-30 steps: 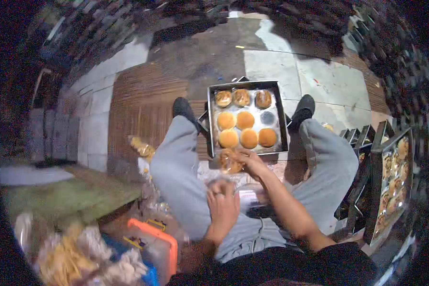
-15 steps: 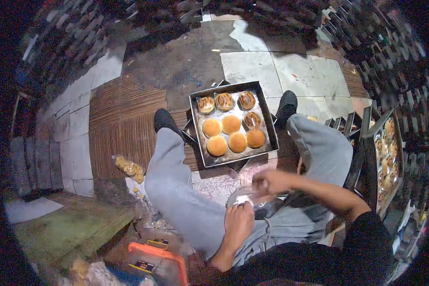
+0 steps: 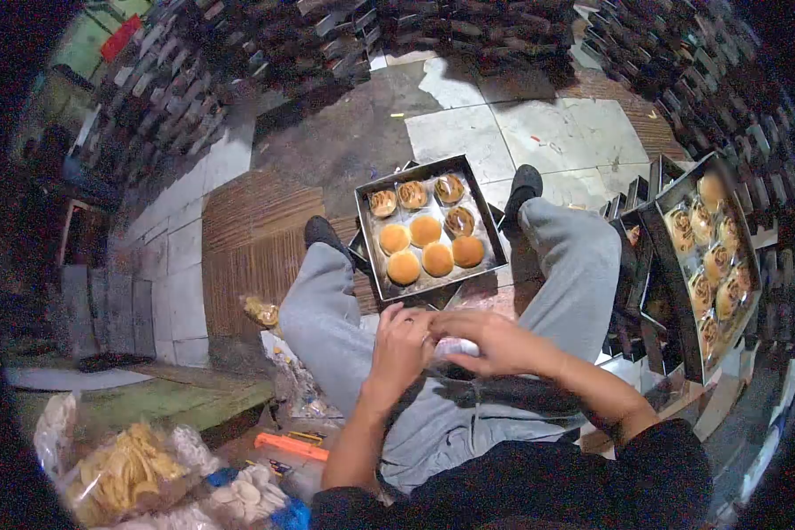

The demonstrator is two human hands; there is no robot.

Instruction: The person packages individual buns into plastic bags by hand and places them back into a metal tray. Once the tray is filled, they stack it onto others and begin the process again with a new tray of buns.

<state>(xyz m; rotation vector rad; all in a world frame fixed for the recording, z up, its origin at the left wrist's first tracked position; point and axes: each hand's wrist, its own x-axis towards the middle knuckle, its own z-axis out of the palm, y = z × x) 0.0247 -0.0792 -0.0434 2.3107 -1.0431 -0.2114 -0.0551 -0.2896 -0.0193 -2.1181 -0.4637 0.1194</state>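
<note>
Above the lap my left hand (image 3: 402, 343) and my right hand (image 3: 490, 343) meet, fingertips close together. Under my right hand, between its fingers and thumb, shows a shiny whitish plastic package (image 3: 458, 347); its contents are mostly covered. The fingers of my left hand are bent and closed at the package's left side; what they pinch is hidden. Just ahead of the hands, between the feet, a square dark metal tray (image 3: 439, 291) holds several round buns. Plain golden-topped buns (image 3: 437, 259) lie nearer, and brown-swirled buns (image 3: 412, 195), some in shiny clear wrap, lie farther back.
On the right, a tilted tray (image 3: 680, 256) holds several wrapped swirled buns (image 3: 717, 261) beside more dark trays. A clear bag of yellowish pieces (image 3: 128, 473), an orange plastic handle (image 3: 291, 446) and a green bench (image 3: 185, 402) are at lower left. Stacked dark trays (image 3: 468, 26) line the back.
My right hand has come down from its raised, blurred position onto the package. My left hand has moved forward and left. The view has shifted, showing more of the bags at lower left.
</note>
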